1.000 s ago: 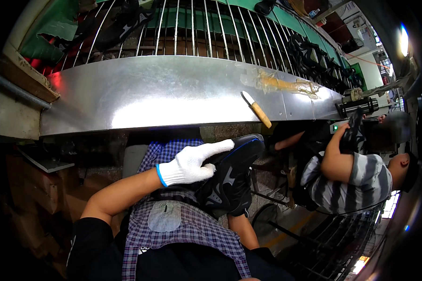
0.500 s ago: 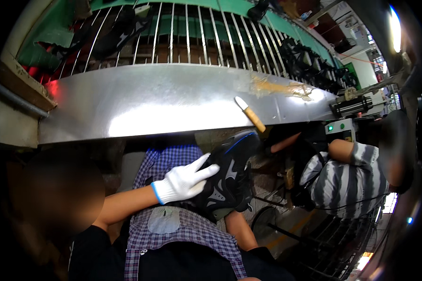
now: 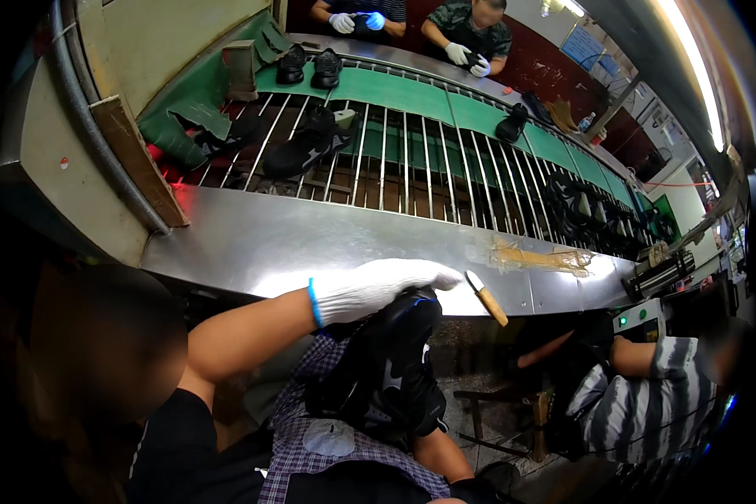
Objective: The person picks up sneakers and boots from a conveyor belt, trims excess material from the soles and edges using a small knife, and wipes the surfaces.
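My left hand [image 3: 391, 284], in a white knit glove with a blue cuff, is stretched over the metal ledge [image 3: 311, 225], fingers extended close together. Its fingertips lie right beside the blade of a short knife [image 3: 489, 304] with a wooden handle; I cannot tell if they touch. Below, above my checked apron [image 3: 302, 441], a black sneaker [image 3: 386, 361] with grey side markings is held up at a tilt. My right forearm [image 3: 443, 456] rises to it from below. The right hand gripping the shoe is mostly hidden by it.
Beyond the ledge runs a conveyor of metal rollers [image 3: 405, 160] with black shoes [image 3: 309, 149] on it, beside a green belt [image 3: 391, 88]. Two gloved people work across the line. At right sits a person in a striped shirt [image 3: 638, 403], near a wooden stool [image 3: 539, 420].
My left hand has left the shoe's side and moved up and right to the knife on the ledge. The view has tilted up, showing more of the line. The shoe stays in my right hand.
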`<state>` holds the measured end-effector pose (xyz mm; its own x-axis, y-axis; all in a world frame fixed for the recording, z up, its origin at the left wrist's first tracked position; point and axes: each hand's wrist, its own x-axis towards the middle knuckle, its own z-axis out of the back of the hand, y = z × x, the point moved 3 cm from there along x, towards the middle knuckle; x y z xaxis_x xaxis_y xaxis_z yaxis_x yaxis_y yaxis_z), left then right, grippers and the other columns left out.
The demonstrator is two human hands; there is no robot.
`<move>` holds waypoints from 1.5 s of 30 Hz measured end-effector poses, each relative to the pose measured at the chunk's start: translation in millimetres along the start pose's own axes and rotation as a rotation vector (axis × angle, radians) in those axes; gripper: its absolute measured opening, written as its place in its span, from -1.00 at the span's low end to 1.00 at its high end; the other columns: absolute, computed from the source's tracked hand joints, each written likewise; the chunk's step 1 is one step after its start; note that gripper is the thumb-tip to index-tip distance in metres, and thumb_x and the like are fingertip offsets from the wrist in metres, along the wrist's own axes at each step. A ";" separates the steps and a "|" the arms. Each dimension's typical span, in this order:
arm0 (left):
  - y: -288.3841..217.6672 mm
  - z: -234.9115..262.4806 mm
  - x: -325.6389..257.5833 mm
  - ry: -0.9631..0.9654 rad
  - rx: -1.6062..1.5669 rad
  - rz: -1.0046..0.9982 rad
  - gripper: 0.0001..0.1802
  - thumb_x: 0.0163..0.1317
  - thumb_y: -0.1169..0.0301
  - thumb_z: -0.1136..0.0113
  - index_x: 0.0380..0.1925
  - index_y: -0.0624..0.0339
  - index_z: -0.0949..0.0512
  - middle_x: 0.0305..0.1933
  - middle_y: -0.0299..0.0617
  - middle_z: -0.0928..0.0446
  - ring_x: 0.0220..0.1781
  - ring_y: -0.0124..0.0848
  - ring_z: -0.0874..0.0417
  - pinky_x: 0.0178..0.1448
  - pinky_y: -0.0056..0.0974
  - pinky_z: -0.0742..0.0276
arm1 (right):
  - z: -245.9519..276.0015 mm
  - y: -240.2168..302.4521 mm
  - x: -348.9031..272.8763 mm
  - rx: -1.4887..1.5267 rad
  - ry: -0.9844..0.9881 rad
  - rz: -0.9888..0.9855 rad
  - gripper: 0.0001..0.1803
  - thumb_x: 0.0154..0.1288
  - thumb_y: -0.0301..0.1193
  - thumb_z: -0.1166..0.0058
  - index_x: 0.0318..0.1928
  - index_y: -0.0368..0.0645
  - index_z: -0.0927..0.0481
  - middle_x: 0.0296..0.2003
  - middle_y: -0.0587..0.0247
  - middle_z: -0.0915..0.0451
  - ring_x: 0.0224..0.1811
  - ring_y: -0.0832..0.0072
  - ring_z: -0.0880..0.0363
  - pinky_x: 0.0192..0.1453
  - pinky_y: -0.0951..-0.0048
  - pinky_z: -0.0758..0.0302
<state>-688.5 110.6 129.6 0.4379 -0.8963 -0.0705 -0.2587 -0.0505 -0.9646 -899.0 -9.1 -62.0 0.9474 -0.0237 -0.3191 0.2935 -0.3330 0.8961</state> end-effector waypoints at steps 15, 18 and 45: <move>94.8 -27.1 -54.4 -0.206 0.376 -0.175 -0.17 0.61 0.31 -0.16 0.72 0.41 -0.07 0.69 0.24 -0.32 0.73 -0.03 -0.35 0.79 -0.05 -0.16 | -0.6 6.2 -19.0 0.207 -0.028 -0.013 -0.36 0.79 -0.36 0.03 0.71 -0.18 -0.15 0.52 0.13 -0.42 0.52 0.36 -0.44 0.60 0.30 -0.44; 110.0 -49.5 -81.8 -0.309 0.500 -0.323 0.08 0.48 0.20 -0.44 0.72 0.47 0.02 0.74 0.41 -0.16 0.79 0.07 -0.22 0.82 0.00 -0.09 | 2.0 14.8 -9.6 0.228 -0.017 -0.003 -0.35 0.79 -0.36 0.03 0.72 -0.18 -0.15 0.53 0.12 -0.42 0.52 0.36 -0.43 0.60 0.30 -0.44; 38.2 13.0 -64.9 -0.446 0.406 -0.245 0.16 0.28 0.30 -0.64 0.71 0.35 -0.10 0.63 0.17 -0.36 0.63 -0.10 -0.44 0.68 -0.01 -0.38 | -27.1 80.5 11.1 0.154 -0.001 0.069 -0.32 0.84 0.02 0.33 0.60 -0.20 -0.45 0.31 -0.03 -0.71 0.38 0.25 -0.65 0.59 0.24 -0.47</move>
<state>-715.6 172.5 94.1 0.7811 -0.6062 0.1495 0.2019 0.0186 -0.9792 -861.4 -10.6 15.0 0.9644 -0.0526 -0.2593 0.2050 -0.4711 0.8579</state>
